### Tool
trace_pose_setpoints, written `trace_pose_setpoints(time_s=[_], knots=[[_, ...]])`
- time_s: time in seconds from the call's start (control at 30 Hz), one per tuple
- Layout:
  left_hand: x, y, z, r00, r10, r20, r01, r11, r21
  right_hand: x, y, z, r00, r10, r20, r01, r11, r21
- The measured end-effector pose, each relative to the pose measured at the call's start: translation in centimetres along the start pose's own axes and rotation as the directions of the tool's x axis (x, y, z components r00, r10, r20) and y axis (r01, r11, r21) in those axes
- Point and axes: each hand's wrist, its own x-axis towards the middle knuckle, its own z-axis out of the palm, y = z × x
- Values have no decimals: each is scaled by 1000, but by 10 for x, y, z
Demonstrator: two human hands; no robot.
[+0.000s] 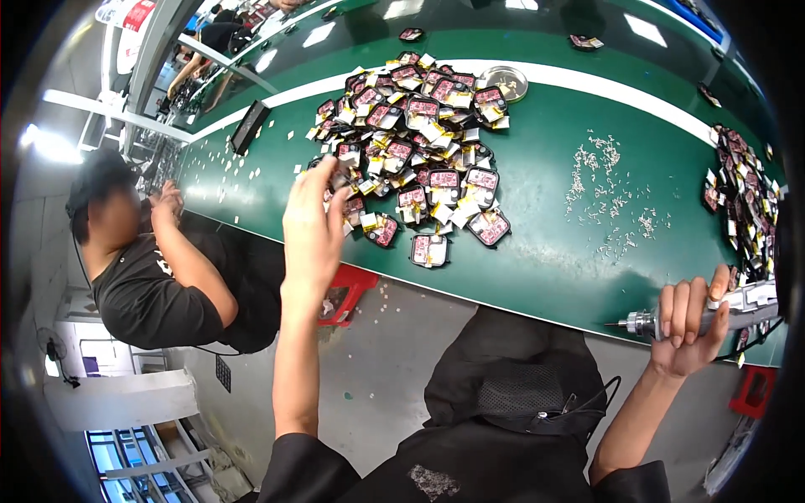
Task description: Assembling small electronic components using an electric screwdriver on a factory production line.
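My left hand is raised at the near left edge of a heap of small black-rimmed square units. Its thumb and fingers are apart, and I make out nothing held in them. The units have reddish faces, with yellow and white tabs sticking out. One unit lies at the near side of the heap, close to the table edge. In my right hand is a grey electric screwdriver, its bit pointing left over the table's near edge. The fingers wrap round its body.
Small white pieces are scattered across the green table. A round metal dish stands behind the heap. More units are piled at right. A person sits at left near a black box. A red stool stands below.
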Motion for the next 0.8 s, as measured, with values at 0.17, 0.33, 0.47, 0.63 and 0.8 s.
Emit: trace_pose_setpoints(time_s=[0.17,0.33,0.47,0.63,0.8], knots=[[13,-2,10,983,186,12,-186,975,119,-11,13,0,996,59,-68,-57,998,19],[19,95,41,923,386,-3,-378,902,-208,-15,19,-9,978,114,-174,-90,986,140],[29,141,84,858,510,60,-455,810,-370,-13,15,-9,970,138,-200,-112,984,137],[37,154,99,804,587,92,-553,796,-244,-14,13,-19,984,157,-85,-137,969,204],[42,155,102,741,661,121,-644,750,-150,-15,13,-21,982,165,-95,-138,960,245]])
